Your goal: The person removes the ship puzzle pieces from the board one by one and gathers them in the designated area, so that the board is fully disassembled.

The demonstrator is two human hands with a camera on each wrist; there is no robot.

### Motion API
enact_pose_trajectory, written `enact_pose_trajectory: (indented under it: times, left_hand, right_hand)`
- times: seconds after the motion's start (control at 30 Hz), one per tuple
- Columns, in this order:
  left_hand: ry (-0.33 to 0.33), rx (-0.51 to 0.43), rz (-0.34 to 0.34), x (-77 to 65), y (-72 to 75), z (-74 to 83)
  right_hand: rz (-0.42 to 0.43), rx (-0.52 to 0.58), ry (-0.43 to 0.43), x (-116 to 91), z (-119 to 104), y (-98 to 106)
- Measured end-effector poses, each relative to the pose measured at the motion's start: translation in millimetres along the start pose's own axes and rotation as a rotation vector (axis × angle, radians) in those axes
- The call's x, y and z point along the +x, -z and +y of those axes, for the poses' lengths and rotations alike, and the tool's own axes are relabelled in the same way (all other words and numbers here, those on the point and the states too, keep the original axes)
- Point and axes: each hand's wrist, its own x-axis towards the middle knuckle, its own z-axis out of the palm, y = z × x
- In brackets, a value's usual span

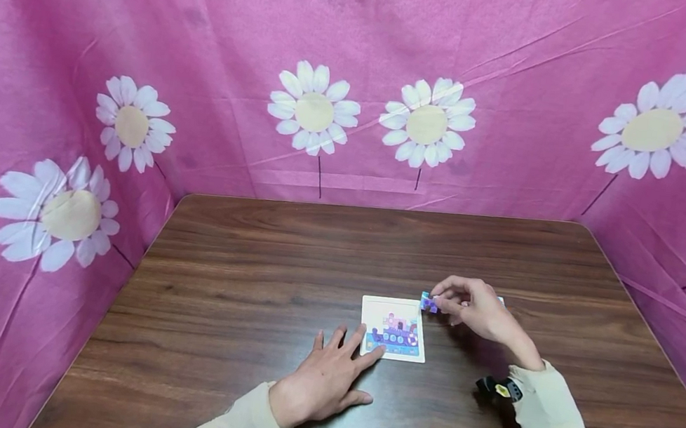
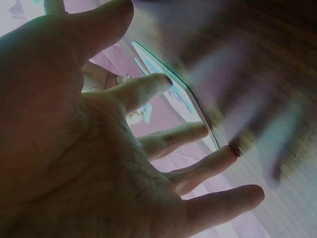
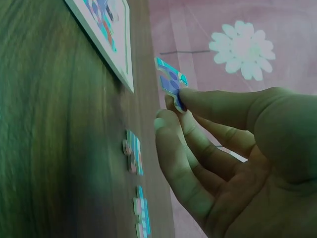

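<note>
A square jigsaw board with a pale frame [image 1: 365, 308] lies on the table, its lower part filled with a purple and pink boat picture. My left hand [image 1: 324, 381] has its fingers spread, and the fingertips rest on the board's near left corner. In the left wrist view the straight fingers [image 2: 193, 173] reach along the board's edge [image 2: 193, 101]. Beside the far right corner of the board, my right hand [image 1: 484, 311] pinches a blue and purple jigsaw piece [image 1: 427, 301] between thumb and fingertips. The right wrist view shows that piece [image 3: 171, 82] held above the tabletop.
Two loose jigsaw pieces, one [image 3: 133, 151] and another [image 3: 142, 215], lie on the table below my right hand. In the head view that hand mostly hides them. A pink curtain [image 1: 377, 27] with white flowers hangs behind the brown wooden table [image 1: 233, 286].
</note>
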Motion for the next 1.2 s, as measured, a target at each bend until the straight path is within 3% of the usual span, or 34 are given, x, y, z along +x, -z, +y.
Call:
enact_pose_trajectory:
  times: [0.5,1.03,1.2]
  left_hand:
    - [0.010,-0.001,-0.006,-0.8,2.3,1.5]
    - [0.014,0.009,-0.008,-0.7,1.5,2.5]
    - [0.011,0.011,-0.008,-0.3,1.7,2.2]
  right_hand:
    - [-0.097,0.002,-0.019,-2,21,23]
    - [-0.226,-0.016,-0.022,-4,33,30]
    - [-0.228,-0.032,-0.036,-3,32,27]
